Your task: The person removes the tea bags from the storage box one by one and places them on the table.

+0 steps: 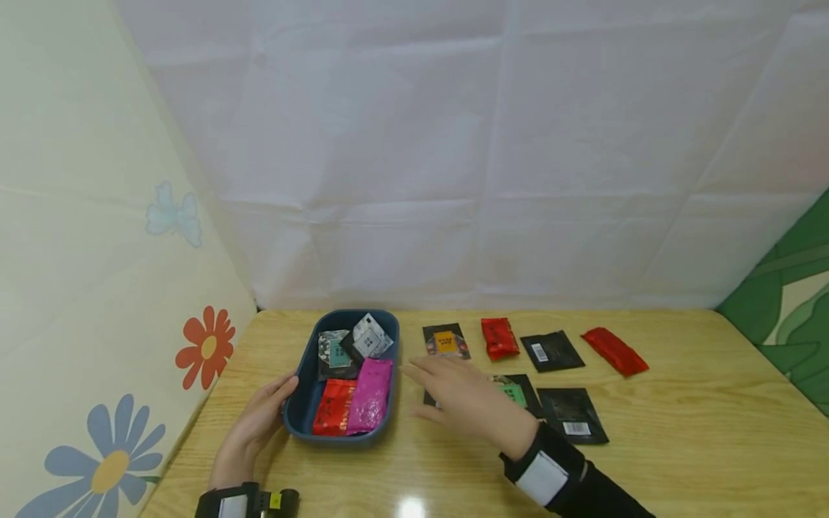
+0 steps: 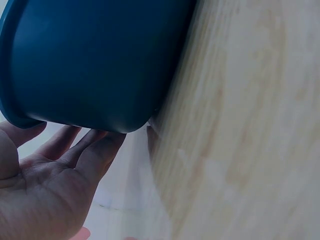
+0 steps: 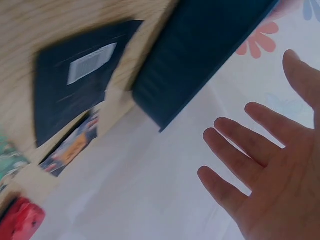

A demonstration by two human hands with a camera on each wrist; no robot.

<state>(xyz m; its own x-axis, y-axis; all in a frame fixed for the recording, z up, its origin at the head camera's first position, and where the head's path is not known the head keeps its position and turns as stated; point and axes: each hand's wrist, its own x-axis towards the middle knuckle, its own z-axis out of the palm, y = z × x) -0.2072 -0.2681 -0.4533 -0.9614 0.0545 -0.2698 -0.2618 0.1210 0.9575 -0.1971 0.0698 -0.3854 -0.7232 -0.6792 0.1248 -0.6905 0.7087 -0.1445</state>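
A dark blue plastic bin (image 1: 340,439) stands on the table. Inside it lie a red packet (image 1: 334,407), a magenta packet (image 1: 371,396), a black sachet with a green label (image 1: 337,354) and a sachet with a white label (image 1: 372,337). My left hand (image 1: 259,414) rests against the bin's left side, thumb at the rim and extended fingers (image 2: 95,155) on the outer wall. To the right of the bin my right hand (image 1: 463,396) hovers over the sachets with fingers spread and nothing held. It partly covers a black sachet with a green label (image 1: 517,393).
Behind the right hand lie an orange-labelled sachet (image 1: 445,340), a small red packet (image 1: 499,338) and a black barcoded sachet (image 1: 552,351). Farther right are a long red packet (image 1: 614,351) and another black sachet (image 1: 570,406). A white sheet (image 1: 492,180) hangs behind the table.
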